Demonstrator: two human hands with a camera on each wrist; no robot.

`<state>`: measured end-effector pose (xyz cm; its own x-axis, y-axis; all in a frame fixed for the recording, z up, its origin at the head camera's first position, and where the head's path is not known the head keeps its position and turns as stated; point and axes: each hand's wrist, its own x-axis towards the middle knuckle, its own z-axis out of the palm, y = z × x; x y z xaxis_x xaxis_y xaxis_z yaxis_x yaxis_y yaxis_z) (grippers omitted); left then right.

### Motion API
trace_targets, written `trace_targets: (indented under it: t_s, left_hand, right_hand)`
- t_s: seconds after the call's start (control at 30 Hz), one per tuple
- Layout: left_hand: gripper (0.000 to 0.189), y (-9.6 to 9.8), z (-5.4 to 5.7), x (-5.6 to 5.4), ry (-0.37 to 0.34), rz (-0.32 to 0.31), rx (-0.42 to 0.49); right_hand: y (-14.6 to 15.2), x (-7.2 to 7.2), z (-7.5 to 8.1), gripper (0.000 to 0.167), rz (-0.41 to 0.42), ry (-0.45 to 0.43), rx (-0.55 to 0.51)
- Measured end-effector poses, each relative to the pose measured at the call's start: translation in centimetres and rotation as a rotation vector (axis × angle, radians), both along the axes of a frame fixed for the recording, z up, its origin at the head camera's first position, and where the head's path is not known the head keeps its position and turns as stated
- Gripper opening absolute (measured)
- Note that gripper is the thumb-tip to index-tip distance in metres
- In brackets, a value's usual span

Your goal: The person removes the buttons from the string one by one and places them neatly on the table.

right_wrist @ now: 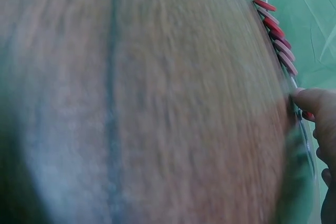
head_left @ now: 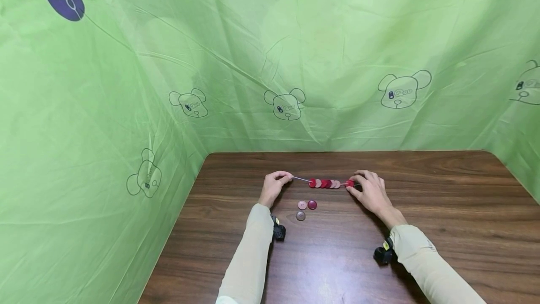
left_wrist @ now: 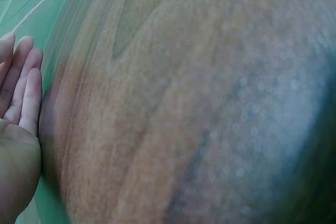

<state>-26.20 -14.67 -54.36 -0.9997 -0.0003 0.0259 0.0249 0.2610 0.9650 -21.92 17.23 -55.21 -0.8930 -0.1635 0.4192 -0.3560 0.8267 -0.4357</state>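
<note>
In the head view a pale string [head_left: 301,179] runs between the two hands. Several red, pink and dark red buttons [head_left: 325,183] are threaded on it, overlapping in a row. The left hand [head_left: 273,186] pinches the string's left end between thumb and forefinger; its other fingers extend in the left wrist view. At the right, the thumb and fingers of the right hand [head_left: 373,195] pinch a red button [head_left: 349,183], set apart from the row. The right wrist view shows this red button [right_wrist: 308,115] partly hidden by the thumb, with a thin strand trailing past it.
Below the string, a pink button [head_left: 302,205], a dark magenta button [head_left: 312,204] and a brownish button [head_left: 300,216] lie loose on the wooden table [head_left: 329,257]. A green printed cloth [head_left: 337,121] stands behind the table and along its sides.
</note>
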Motion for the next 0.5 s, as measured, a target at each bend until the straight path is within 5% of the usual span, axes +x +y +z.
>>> trace_targets:
  t_s: [0.5]
  left_hand:
    - [0.01, -0.08, 0.15, 0.06, -0.003, -0.016, -0.002]
  right_hand:
    - [0.94, 0.07, 0.12, 0.028, -0.015, 0.008, 0.002]
